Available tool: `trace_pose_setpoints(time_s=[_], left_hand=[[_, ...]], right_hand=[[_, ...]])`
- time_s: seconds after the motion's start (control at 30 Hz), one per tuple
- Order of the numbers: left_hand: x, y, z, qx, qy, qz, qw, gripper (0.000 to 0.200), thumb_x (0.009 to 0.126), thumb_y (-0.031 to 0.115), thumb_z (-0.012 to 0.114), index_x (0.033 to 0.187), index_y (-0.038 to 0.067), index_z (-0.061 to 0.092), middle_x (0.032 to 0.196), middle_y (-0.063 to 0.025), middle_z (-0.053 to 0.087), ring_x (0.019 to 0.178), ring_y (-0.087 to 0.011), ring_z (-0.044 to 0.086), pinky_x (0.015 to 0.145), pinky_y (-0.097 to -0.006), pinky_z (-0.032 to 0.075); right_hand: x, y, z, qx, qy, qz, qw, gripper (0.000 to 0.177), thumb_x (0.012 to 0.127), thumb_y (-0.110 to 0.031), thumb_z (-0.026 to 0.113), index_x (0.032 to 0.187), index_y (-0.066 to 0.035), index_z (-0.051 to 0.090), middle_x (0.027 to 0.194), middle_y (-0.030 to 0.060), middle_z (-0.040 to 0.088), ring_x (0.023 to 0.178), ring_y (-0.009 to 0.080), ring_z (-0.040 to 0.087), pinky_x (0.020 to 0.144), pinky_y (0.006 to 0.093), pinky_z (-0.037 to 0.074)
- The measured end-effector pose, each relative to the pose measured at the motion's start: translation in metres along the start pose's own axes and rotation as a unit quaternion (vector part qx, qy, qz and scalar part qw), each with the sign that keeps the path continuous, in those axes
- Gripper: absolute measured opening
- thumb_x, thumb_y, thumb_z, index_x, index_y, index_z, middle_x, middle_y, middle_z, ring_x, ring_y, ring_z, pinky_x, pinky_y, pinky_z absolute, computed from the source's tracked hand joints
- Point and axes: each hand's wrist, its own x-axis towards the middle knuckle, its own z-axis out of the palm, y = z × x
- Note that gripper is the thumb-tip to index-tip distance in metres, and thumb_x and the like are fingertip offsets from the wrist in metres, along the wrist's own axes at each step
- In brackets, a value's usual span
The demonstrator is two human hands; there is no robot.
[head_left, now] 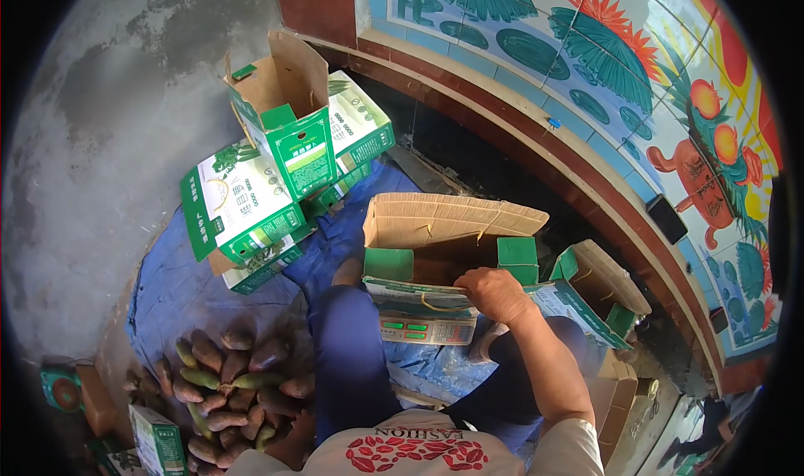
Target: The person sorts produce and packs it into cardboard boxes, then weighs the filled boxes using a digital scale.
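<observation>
An open cardboard box [452,216] with green flaps stands between my knees, its top open and its inside in shadow. Beneath its near side shows a scale [427,330] with green lit displays. My right hand [494,293] has its fingers curled over the box's near top edge, by the right green flap. At the lower left lies a pile of reddish-brown and green tubers [234,380] on a blue sheet [167,292]. My left arm reaches down at the pile's right side; my left hand [295,438] is dark there and its fingers cannot be made out.
Green-and-white boxes [243,193] are stacked at the upper left, an open one [293,145] on top. Another open box [590,296] stands right of the scale. A tiled wall [586,66] with a ledge curves along the upper right. A small box [157,442] sits at the lower left.
</observation>
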Motion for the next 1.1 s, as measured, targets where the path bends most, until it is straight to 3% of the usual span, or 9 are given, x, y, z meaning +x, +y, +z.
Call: trace_pose_setpoints(time_s=[0.23, 0.83, 1.1], left_hand=[[0.008, -0.001, -0.014, -0.001, 0.005, -0.006, 1.0, 0.057, 0.08, 0.026, 0.06, 0.131, 0.006, 0.045, 0.126, -0.0194, 0.049, 0.109, -0.0342, 0.055, 0.089, -0.044, 0.047], [0.007, 0.003, -0.034, -0.018, 0.005, -0.012, 1.0, 0.06, 0.074, 0.025, 0.065, 0.127, 0.002, 0.049, 0.118, -0.0177, 0.055, 0.103, -0.03, 0.058, 0.085, -0.0411, 0.048], [0.008, -0.027, -0.099, -0.126, 0.035, -0.021, 0.991, 0.061, 0.072, 0.025, 0.068, 0.125, 0.0, 0.051, 0.115, -0.0169, 0.058, 0.1, -0.0282, 0.059, 0.083, -0.0398, 0.048]], right_hand=[[0.003, -0.002, -0.004, -0.001, -0.019, 0.02, 1.0, 0.016, 0.079, -0.009, 0.055, 0.092, -0.01, 0.064, 0.09, 0.0077, 0.065, 0.089, 0.0265, 0.064, 0.077, 0.037, 0.051], [0.0, -0.001, 0.003, -0.025, -0.003, 0.017, 1.0, 0.011, 0.082, -0.012, 0.057, 0.091, -0.011, 0.065, 0.086, 0.0066, 0.065, 0.087, 0.0253, 0.064, 0.074, 0.037, 0.052], [-0.004, -0.004, 0.001, -0.04, -0.022, 0.013, 0.999, 0.016, 0.08, -0.01, 0.055, 0.092, -0.011, 0.066, 0.088, 0.0091, 0.066, 0.087, 0.0253, 0.065, 0.075, 0.0354, 0.053]])
